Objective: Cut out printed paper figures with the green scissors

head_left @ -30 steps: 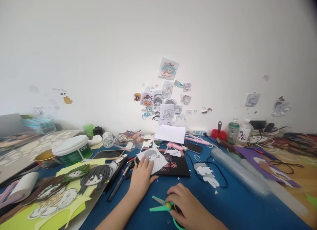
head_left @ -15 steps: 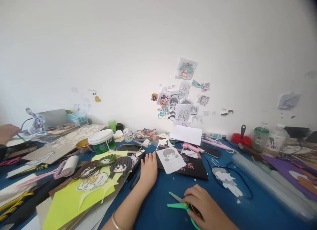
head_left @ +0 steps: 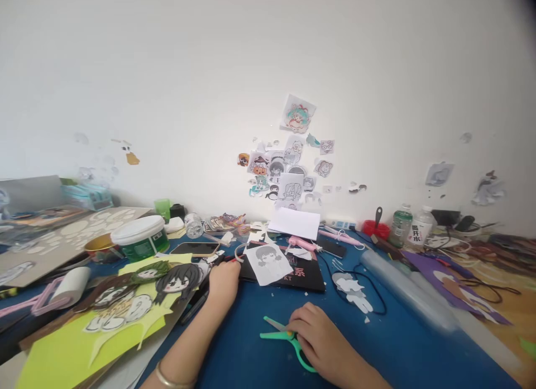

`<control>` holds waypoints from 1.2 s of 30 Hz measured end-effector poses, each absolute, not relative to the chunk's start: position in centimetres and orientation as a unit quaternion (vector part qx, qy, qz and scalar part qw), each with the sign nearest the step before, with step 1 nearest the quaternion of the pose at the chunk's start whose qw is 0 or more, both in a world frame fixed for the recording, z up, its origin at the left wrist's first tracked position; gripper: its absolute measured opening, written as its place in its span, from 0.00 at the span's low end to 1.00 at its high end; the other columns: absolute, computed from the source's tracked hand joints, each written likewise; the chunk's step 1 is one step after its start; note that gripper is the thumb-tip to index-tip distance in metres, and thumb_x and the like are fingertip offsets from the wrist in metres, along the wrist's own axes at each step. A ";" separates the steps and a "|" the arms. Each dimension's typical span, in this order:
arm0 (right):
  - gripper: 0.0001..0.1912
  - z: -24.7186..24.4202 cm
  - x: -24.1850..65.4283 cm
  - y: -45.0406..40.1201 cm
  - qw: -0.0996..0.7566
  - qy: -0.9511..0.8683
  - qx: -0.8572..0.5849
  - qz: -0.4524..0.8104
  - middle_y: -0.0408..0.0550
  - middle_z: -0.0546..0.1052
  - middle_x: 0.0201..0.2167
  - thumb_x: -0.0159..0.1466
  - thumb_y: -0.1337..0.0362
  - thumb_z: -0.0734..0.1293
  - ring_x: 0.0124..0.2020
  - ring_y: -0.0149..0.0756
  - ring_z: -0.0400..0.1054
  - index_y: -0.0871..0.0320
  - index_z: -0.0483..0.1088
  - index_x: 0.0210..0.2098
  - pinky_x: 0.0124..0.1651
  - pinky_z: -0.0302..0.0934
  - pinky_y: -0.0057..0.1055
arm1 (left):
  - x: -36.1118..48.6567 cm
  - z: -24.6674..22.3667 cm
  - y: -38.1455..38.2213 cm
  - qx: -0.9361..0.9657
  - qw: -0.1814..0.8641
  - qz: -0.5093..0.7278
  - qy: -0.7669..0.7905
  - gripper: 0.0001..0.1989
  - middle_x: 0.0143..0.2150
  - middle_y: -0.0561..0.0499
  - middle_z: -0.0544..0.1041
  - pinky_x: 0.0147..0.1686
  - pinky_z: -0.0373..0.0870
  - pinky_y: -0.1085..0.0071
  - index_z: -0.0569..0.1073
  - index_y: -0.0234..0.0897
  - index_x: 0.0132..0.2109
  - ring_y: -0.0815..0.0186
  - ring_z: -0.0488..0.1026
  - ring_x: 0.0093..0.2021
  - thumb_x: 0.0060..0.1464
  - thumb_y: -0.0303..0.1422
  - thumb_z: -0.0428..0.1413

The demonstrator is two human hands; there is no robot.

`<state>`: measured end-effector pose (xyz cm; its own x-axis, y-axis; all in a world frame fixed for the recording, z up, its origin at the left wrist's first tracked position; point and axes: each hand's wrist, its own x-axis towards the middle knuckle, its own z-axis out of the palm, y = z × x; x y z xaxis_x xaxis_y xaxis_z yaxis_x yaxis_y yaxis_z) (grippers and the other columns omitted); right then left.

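My left hand [head_left: 225, 284] lies at the left edge of the black board [head_left: 307, 274], its fingers curled together; what they grip, if anything, is too small to name. Green-handled scissors [head_left: 281, 335] rest on the blue table with their blades apart, pointing left. Around the scissors' pivot and handle, the fingers of my right hand [head_left: 312, 336] are bent. A white paper with a drawn pigtailed figure [head_left: 268, 262] lies on the black board, right of my left hand.
Yellow paper [head_left: 62, 353] with cut-out figures lies left, near a white-lidded tub [head_left: 139, 238] and a phone [head_left: 195, 248]. Behind the board are a pink tool [head_left: 302, 244] and white paper [head_left: 294, 222]. A cable loops around cut-outs [head_left: 354, 291] at right, beside a clear roll [head_left: 408, 291].
The view has turned to the right. My left hand's fingers, stretched out before, are now curled in. My right hand stays at the scissors.
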<state>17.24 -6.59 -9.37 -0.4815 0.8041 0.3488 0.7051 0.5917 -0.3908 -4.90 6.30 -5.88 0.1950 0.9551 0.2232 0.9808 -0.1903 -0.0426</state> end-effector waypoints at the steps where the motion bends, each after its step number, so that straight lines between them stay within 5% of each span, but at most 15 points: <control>1: 0.16 -9.3 17.2 -6.6 0.253 -0.856 -0.441 0.095 0.45 0.70 0.40 0.63 0.74 0.55 0.39 0.36 0.61 0.50 0.67 0.42 0.41 0.58 0.34 | -5.1 -5.9 6.5 -0.768 0.085 -0.076 -0.630 0.12 0.37 0.38 0.77 0.37 0.67 0.59 0.73 0.30 0.38 0.52 0.73 0.41 0.48 0.22 0.47; 12: 0.16 -9.3 17.3 -6.7 0.256 -0.856 -0.440 0.094 0.43 0.70 0.40 0.63 0.74 0.56 0.38 0.35 0.60 0.50 0.66 0.43 0.40 0.58 0.33 | -6.2 -6.8 7.4 -0.761 0.071 -0.080 -0.639 0.10 0.38 0.40 0.73 0.32 0.68 0.65 0.73 0.33 0.36 0.56 0.72 0.39 0.47 0.31 0.51; 20: 0.16 -9.3 17.3 -6.6 0.256 -0.856 -0.439 0.096 0.43 0.69 0.40 0.62 0.74 0.56 0.38 0.35 0.60 0.49 0.66 0.43 0.39 0.58 0.32 | -6.8 -8.2 8.6 -0.793 0.118 -0.096 -0.589 0.26 0.57 0.39 0.64 0.53 0.55 0.58 0.64 0.31 0.54 0.52 0.55 0.59 0.47 0.34 0.53; 24: 0.16 -9.4 17.3 -6.5 0.253 -0.857 -0.439 0.094 0.44 0.69 0.40 0.62 0.75 0.55 0.38 0.35 0.61 0.50 0.67 0.42 0.40 0.58 0.33 | -6.3 -8.6 9.0 -0.793 0.129 -0.097 -0.587 0.26 0.53 0.36 0.68 0.52 0.54 0.55 0.66 0.29 0.53 0.49 0.56 0.57 0.44 0.29 0.55; 28: 0.17 -9.6 17.3 -6.6 0.247 -0.859 -0.438 0.098 0.46 0.69 0.38 0.62 0.75 0.54 0.37 0.35 0.61 0.51 0.67 0.41 0.39 0.59 0.33 | -6.0 -8.6 8.7 -0.781 0.138 -0.102 -0.601 0.14 0.42 0.36 0.74 0.48 0.58 0.56 0.72 0.27 0.43 0.50 0.63 0.51 0.48 0.29 0.52; 31: 0.17 -9.5 17.5 -6.6 0.240 -0.864 -0.432 0.099 0.48 0.69 0.38 0.63 0.75 0.53 0.38 0.36 0.62 0.52 0.67 0.42 0.39 0.59 0.34 | -6.3 -8.7 8.6 -0.774 0.141 -0.108 -0.608 0.16 0.43 0.38 0.74 0.49 0.58 0.58 0.71 0.30 0.46 0.52 0.63 0.52 0.52 0.34 0.50; 36: 0.16 -9.3 17.5 -6.6 0.242 -0.868 -0.425 0.079 0.48 0.69 0.38 0.62 0.75 0.54 0.38 0.36 0.62 0.53 0.67 0.42 0.38 0.59 0.34 | -7.0 -8.4 9.1 -0.780 0.137 -0.125 -0.597 0.20 0.59 0.45 0.63 0.53 0.52 0.56 0.61 0.45 0.57 0.56 0.58 0.57 0.57 0.30 0.42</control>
<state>17.47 -6.63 -9.28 -0.5208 0.7770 0.3536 0.7000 0.6258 -0.3439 -7.02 9.08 -8.42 0.2552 0.8978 0.3590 0.9664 -0.2487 -0.0650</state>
